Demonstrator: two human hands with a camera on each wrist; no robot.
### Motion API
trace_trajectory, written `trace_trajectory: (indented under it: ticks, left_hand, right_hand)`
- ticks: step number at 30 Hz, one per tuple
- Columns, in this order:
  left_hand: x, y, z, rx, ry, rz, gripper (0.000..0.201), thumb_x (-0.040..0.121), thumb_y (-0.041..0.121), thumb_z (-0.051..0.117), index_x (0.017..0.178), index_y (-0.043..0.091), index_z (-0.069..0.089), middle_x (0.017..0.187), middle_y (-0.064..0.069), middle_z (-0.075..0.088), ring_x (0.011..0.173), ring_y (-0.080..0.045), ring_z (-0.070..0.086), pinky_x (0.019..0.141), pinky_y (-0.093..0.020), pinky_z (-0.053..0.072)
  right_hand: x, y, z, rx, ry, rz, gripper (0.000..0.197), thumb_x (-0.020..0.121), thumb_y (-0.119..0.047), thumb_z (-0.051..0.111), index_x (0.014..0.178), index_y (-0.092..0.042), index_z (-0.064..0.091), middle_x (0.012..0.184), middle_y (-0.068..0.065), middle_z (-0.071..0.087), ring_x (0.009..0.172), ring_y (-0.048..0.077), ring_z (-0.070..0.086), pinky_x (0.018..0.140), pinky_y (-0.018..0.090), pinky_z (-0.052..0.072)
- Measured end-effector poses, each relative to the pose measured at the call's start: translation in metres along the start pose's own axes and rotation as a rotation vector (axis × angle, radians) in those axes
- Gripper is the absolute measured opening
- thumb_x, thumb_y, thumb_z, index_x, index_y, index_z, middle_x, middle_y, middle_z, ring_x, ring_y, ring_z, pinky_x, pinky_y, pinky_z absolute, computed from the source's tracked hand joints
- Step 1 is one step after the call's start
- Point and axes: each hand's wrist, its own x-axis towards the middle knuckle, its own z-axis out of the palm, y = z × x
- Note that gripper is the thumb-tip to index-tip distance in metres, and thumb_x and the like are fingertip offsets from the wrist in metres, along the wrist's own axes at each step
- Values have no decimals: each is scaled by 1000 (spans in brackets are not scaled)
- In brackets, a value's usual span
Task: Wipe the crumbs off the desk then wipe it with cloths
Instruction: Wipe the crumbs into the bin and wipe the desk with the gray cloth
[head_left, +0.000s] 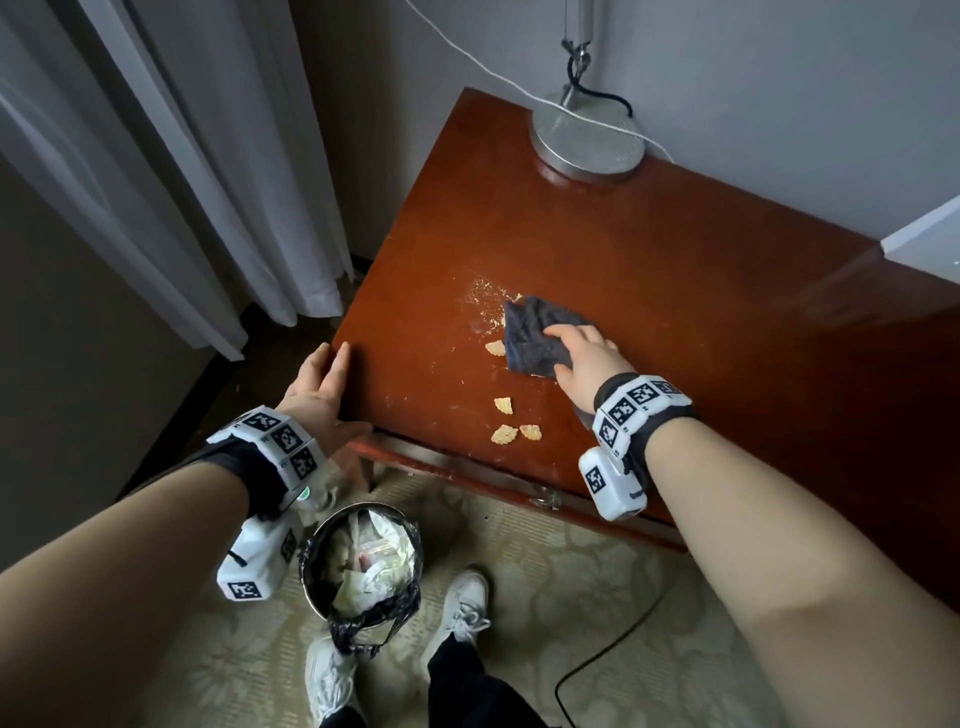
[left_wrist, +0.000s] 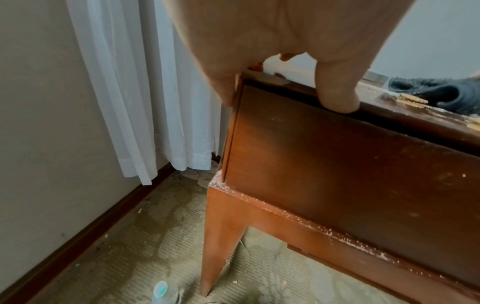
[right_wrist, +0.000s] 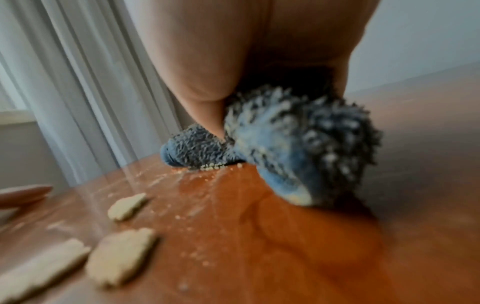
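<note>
Right hand (head_left: 584, 353) flat, pressing cloth (head_left: 530, 332) onto desk (head_left: 675, 270); left hand (head_left: 322, 389) flat against desk corner.

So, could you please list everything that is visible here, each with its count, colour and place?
desk: one, reddish-brown, against the wall
cloth: one, dark blue, on the desk
cracker pieces: four, pale yellow, between cloth and desk's front edge
fine crumbs: scattered, pale, beside the cloth
lamp base: one, silver, back of the desk
bin: one, black liner, floor below the desk's front
curtain: one, white, left of the desk
shoes: two, white, on the floor
left hand: one, rests on the desk's front left corner
right hand: one, presses on the cloth
</note>
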Motion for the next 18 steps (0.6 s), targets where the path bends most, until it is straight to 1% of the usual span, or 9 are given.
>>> trace_trajectory:
  ticks: [2, 5, 7, 8, 11, 13, 15, 18]
  left_hand:
    - [-1, 0, 0, 38, -12, 5, 98, 85, 31, 64, 148, 26, -10, 155, -8, -13, 144, -28, 4, 118, -38, 18]
    - [-2, -2, 3, 87, 1, 21, 93, 87, 36, 60, 148, 27, -11, 155, -8, -15, 144, -28, 4, 118, -40, 17]
    - [-3, -4, 4, 100, -2, 31, 91, 88, 39, 57, 148, 29, -11, 155, -8, -16, 143, -29, 6, 117, -43, 18]
    - [-2, -5, 4, 105, -10, 37, 90, 88, 41, 56, 147, 30, -11, 154, -7, -16, 142, -30, 7, 117, -43, 18]
    - [0, -9, 4, 112, -30, 56, 90, 88, 42, 55, 147, 33, -13, 154, -8, -17, 141, -31, 9, 116, -45, 18]
    - [0, -10, 3, 118, -52, 60, 88, 89, 42, 54, 146, 34, -13, 154, -7, -18, 141, -31, 9, 117, -44, 17]
    - [0, -9, 1, 126, -66, 59, 87, 90, 42, 52, 146, 35, -14, 154, -7, -19, 140, -30, 11, 117, -43, 17]
    - [-1, -8, 0, 138, -82, 61, 84, 91, 43, 50, 145, 37, -14, 153, -5, -20, 139, -29, 14, 116, -41, 18]
  right_hand:
    - [-9, 1, -1, 83, 57, 112, 53, 96, -14, 40, 144, -31, 27, 146, 5, 31, 128, 30, 36, 100, 41, 39]
    - [-28, 10, 3, 169, 134, 341, 58, 96, -13, 39, 147, -33, 20, 146, 5, 28, 125, 32, 38, 100, 41, 38]
    - [-45, 12, 12, 194, 107, 453, 60, 96, -15, 40, 148, -34, 16, 148, 5, 22, 124, 33, 39, 103, 41, 38]
    - [-52, 10, 18, 197, 81, 479, 61, 96, -16, 40, 148, -34, 14, 150, 5, 19, 126, 33, 38, 104, 42, 37]
    - [-69, -9, 37, 194, 49, 469, 63, 96, -17, 39, 149, -35, 8, 153, 4, 14, 132, 34, 30, 105, 41, 34]
    - [-75, -28, 47, 223, 53, 444, 63, 96, -17, 39, 149, -34, 9, 153, 4, 14, 133, 33, 29, 106, 41, 33]
    - [-79, -46, 53, 263, 54, 412, 62, 96, -17, 40, 149, -32, 11, 152, 5, 15, 132, 33, 31, 107, 41, 33]
    - [-84, -61, 56, 351, 43, 376, 60, 96, -17, 41, 149, -26, 15, 151, 7, 16, 126, 32, 42, 106, 38, 36]
